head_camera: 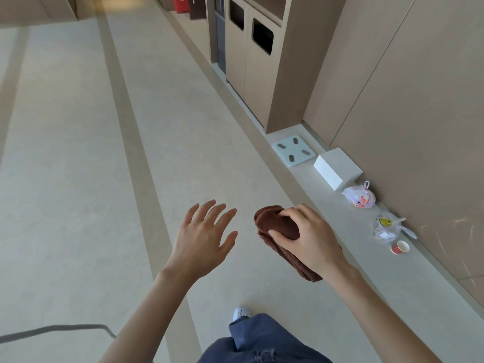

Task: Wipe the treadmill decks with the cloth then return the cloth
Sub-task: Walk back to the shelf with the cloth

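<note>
Brown cloth (277,231) sits bunched in the right hand (306,239), fingers curled round it, above the pale floor (78,179). Left hand (201,239), at nine o'clock of it, spreads empty. Paper cup (400,247) lies at three o'clock.

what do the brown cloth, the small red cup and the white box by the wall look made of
The cloth, gripped by the right hand: soft fabric, likely terry or microfibre; it bunches and shows a ribbed, matte pile. The cup: probably paper; red outside, white inside, thin rim. The white box: smooth, matte, crisp edges; cardboard or plastic, cannot tell which.
</note>
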`<state>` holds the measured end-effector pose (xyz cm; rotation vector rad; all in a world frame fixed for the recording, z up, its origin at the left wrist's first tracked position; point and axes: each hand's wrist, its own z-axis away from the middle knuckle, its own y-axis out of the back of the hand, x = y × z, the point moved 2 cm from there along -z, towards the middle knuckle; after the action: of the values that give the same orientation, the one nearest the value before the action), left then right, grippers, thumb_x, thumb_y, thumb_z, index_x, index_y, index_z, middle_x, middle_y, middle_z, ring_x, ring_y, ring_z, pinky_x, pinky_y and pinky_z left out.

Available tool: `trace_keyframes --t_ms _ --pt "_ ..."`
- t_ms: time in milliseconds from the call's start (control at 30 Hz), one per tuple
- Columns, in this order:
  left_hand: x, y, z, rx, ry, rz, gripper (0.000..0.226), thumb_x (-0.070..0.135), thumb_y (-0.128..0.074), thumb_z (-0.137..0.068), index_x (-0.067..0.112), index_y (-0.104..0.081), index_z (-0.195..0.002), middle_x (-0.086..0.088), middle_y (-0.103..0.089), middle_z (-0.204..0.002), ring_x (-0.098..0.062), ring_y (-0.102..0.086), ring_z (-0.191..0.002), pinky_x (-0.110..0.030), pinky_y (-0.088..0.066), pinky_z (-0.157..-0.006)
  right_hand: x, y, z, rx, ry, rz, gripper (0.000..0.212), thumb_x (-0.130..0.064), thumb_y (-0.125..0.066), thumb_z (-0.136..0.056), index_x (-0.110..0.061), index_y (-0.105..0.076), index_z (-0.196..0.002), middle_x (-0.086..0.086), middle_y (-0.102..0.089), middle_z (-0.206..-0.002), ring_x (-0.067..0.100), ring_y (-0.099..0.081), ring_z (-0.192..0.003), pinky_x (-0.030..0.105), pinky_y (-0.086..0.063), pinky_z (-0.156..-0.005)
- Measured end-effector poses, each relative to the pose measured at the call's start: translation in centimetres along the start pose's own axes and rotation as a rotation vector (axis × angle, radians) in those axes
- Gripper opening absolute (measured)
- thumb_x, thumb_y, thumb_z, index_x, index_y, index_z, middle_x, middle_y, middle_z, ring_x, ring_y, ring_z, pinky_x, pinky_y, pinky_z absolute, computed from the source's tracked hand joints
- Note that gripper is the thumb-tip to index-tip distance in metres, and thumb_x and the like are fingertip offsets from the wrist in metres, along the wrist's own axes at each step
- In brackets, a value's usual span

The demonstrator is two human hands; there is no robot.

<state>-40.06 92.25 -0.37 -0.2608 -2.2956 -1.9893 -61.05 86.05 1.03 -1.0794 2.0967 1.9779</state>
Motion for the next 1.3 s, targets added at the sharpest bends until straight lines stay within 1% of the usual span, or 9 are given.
trace_keyframes --t_ms 200,467,633,733,833,933,1033,1167,1300 --pt "-3.2 -0.4 -6.7 -0.028 0.023 0.005 0.043 0.040 -0.054 -0.089 0.022 -0.056 -0.128 -0.003 -0.059 -0.128 -0.027 -0.048 -0.126 -0.046 -0.034 -0.105 0.9 -1.0 -8.0 -0.009 0.007 -0.031 0.033 -0.039 -0.073 -0.074 -0.018 -0.065 -0.099 -0.004 -0.057 -0.091 0.017 -0.059 -0.082 0.032 -0.050 -0.066" --pt "-9.8 -1.1 -16.2 -0.033 -0.012 0.002 0.044 0.041 -0.047 -0.087 0.020 -0.061 -0.124 -0.005 -0.063 -0.123 -0.028 -0.054 -0.121 -0.046 -0.039 -0.101 1.2 -4.4 -18.8 -0.029 -0.010 -0.008 0.034 -0.038 -0.074 -0.074 -0.016 -0.065 -0.098 -0.003 -0.056 -0.089 0.017 -0.058 -0.080 0.029 -0.049 -0.062" --pt "-15.9 -0.7 -24.1 -0.023 -0.058 0.011 0.041 0.038 -0.056 -0.088 0.019 -0.060 -0.124 -0.006 -0.062 -0.123 -0.029 -0.053 -0.121 -0.048 -0.039 -0.102 0.2 -6.4 -27.7 0.001 -0.059 -0.017 0.032 -0.039 -0.073 -0.074 -0.019 -0.065 -0.098 -0.005 -0.056 -0.089 0.016 -0.058 -0.080 0.028 -0.048 -0.064" --pt "-20.0 -0.3 -29.2 -0.026 -0.090 0.008 0.042 0.038 -0.057 -0.088 0.020 -0.059 -0.126 -0.005 -0.061 -0.125 -0.029 -0.051 -0.123 -0.048 -0.037 -0.103 -0.9 -7.7 -33.5 0.009 -0.087 -0.012 0.033 -0.039 -0.073 -0.075 -0.018 -0.065 -0.098 -0.004 -0.056 -0.090 0.016 -0.058 -0.084 0.031 -0.049 -0.066" --pt "-23.8 0.1 -34.1 0.008 -0.123 0.006 0.041 0.039 -0.056 -0.088 0.020 -0.060 -0.125 -0.005 -0.062 -0.124 -0.029 -0.053 -0.122 -0.048 -0.039 -0.102 -1.8 -9.1 -39.0 0.017 -0.110 -0.013 0.033 -0.039 -0.073 -0.075 -0.018 -0.065 -0.099 -0.004 -0.056 -0.090 0.016 -0.057 -0.084 0.031 -0.049 -0.067" --pt "-27.2 0.2 -38.6 0.001 -0.149 0.005 0.042 0.040 -0.052 -0.087 0.020 -0.061 -0.123 -0.004 -0.063 -0.122 -0.028 -0.054 -0.120 -0.047 -0.041 -0.101 -2.3 -10.2 -43.8 0.029 -0.128 -0.003 0.034 -0.040 -0.072 -0.075 -0.018 -0.065 -0.099 -0.005 -0.057 -0.091 0.015 -0.057 -0.086 0.030 -0.050 -0.068" --pt "-29.7 0.0 -42.4 -0.030 -0.169 0.015 0.042 0.038 -0.058 -0.088 0.019 -0.059 -0.125 -0.005 -0.061 -0.125 -0.029 -0.052 -0.122 -0.048 -0.040 -0.102 -2.4 -10.9 -47.8 0.032 -0.140 0.009 0.035 -0.042 -0.071 -0.076 -0.018 -0.065 -0.100 -0.005 -0.058 -0.094 0.014 -0.057 -0.086 0.028 -0.050 -0.068" --pt "-32.4 -0.9 -47.0 -0.073 -0.192 0.014 0.044 0.040 -0.055 -0.089 0.021 -0.057 -0.128 -0.005 -0.059 -0.128 -0.029 -0.050 -0.124 -0.048 -0.038 -0.104 -1.9 -11.9 -52.8 0.026 -0.166 0.024 0.036 -0.043 -0.070 -0.076 -0.018 -0.065 -0.101 -0.003 -0.058 -0.093 0.016 -0.058 -0.083 0.027 -0.049 -0.067" --pt "-34.8 -2.3 -52.2 -0.064 -0.174 0.021 0.043 0.038 -0.060 -0.087 0.021 -0.059 -0.126 -0.005 -0.061 -0.125 -0.029 -0.053 -0.122 -0.048 -0.039 -0.102 -0.5 -13.3 -58.1 0.002 -0.169 0.036 0.037 -0.043 -0.070 -0.077 -0.018 -0.064 -0.103 -0.004 -0.057 -0.096 0.015 -0.056 -0.085 0.027 -0.049 -0.069"
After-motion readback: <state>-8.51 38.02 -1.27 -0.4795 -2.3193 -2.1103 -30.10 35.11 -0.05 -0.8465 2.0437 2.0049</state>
